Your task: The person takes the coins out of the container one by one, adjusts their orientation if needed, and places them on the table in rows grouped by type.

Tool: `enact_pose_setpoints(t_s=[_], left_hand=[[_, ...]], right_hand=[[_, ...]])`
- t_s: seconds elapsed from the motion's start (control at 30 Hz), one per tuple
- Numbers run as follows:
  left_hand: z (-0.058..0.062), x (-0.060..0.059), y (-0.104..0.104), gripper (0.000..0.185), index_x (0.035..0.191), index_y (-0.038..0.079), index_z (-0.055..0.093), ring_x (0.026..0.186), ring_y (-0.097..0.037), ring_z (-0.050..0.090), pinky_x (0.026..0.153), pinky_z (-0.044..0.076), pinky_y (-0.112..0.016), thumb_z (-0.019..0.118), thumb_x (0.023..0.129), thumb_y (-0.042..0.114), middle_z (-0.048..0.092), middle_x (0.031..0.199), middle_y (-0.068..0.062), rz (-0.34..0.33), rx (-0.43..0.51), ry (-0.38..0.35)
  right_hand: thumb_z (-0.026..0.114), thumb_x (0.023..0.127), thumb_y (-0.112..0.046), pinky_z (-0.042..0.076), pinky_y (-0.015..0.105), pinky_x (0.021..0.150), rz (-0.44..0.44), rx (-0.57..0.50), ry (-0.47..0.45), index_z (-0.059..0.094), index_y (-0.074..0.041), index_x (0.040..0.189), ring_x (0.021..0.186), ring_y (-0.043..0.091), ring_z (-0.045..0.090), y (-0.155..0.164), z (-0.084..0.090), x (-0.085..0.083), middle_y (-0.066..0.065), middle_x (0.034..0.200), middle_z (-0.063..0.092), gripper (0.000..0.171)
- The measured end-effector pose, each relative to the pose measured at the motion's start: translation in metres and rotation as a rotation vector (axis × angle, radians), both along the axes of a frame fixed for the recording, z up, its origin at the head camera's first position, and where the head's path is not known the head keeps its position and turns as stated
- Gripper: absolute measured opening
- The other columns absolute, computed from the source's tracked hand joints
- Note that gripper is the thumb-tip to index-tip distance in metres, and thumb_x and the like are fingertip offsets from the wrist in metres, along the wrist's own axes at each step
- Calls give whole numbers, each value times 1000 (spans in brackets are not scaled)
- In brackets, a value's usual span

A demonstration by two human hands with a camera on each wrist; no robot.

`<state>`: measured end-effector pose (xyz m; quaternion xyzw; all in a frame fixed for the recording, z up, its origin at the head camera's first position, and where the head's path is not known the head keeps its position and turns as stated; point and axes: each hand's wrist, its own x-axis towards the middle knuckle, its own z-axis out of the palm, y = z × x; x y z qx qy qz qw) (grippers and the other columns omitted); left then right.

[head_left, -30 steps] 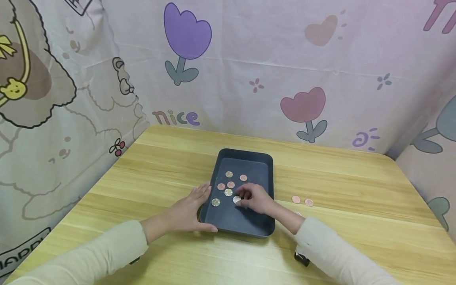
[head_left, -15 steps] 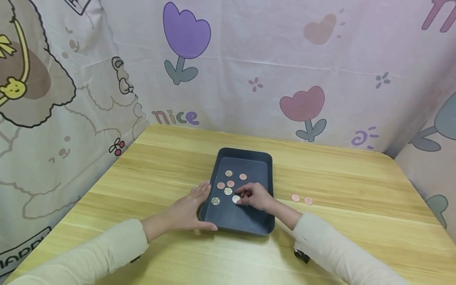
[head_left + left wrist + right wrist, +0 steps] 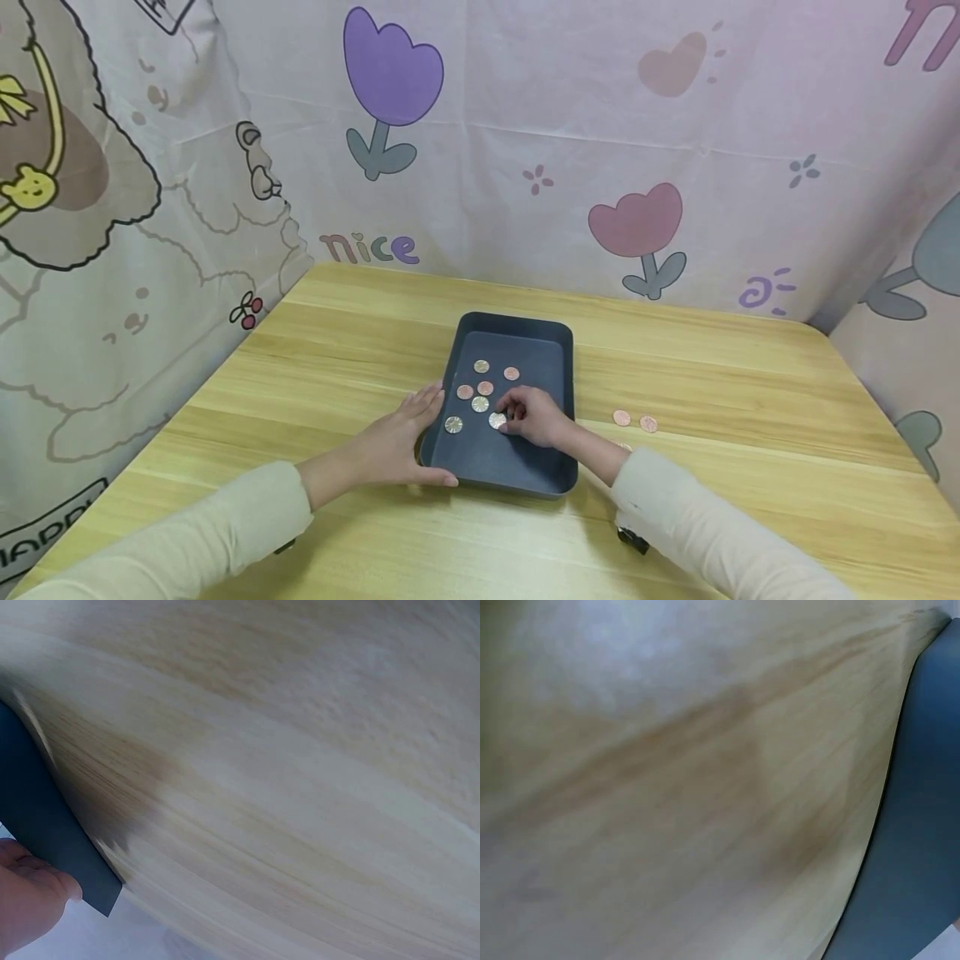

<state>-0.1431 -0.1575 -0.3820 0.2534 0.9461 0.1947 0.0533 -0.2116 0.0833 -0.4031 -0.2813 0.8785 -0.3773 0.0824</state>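
A dark grey rectangular tray (image 3: 517,475) lies on the wooden table. My left hand (image 3: 393,442) rests against the tray's left side and near-left corner, fingers extended along the wall and thumb at the front edge. Inside the tray, my right hand (image 3: 536,417) has curled fingers, with thumb and fingertip at a silvery coin (image 3: 496,421). Close by lie gold-coloured coins, including one at the left (image 3: 453,425), and copper-coloured coins, including one at the upper right (image 3: 512,373). In the right wrist view the tray wall (image 3: 907,825) shows, but the fingers' work is hidden.
Two copper-coloured coins, a left one (image 3: 622,417) and a right one (image 3: 648,424), lie on the table (image 3: 720,375) right of the tray. Another coin (image 3: 625,447) is partly hidden by the right forearm. A printed cloth (image 3: 510,208) hangs behind the table.
Both hands stay almost where they were. The right forearm and sleeve have shifted slightly; the coins in the tray keep their places.
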Motion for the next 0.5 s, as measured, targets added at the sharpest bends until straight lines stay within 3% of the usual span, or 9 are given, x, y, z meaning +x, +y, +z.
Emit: enact_pose_setpoints(t_s=[0.33,0.5], left_hand=[[-1,-1,0,117,144,-6,22,142,-35,17,117,20,-47,69,65,67,15,154,-19,2,2,5],[-1,1,0,117,144,-6,22,143,-34,17,117,19,-47,70,65,65,15,154,-20,0,0,20]], right_hand=[[71,77,-1,39,16,57,-4,46,39,61,1,87,64,7,43,-4,1,3,5,74,52,14],[71,78,-3,37,17,55,-55,47,25,58,-2,83,63,9,43,-6,1,5,3,71,51,14]])
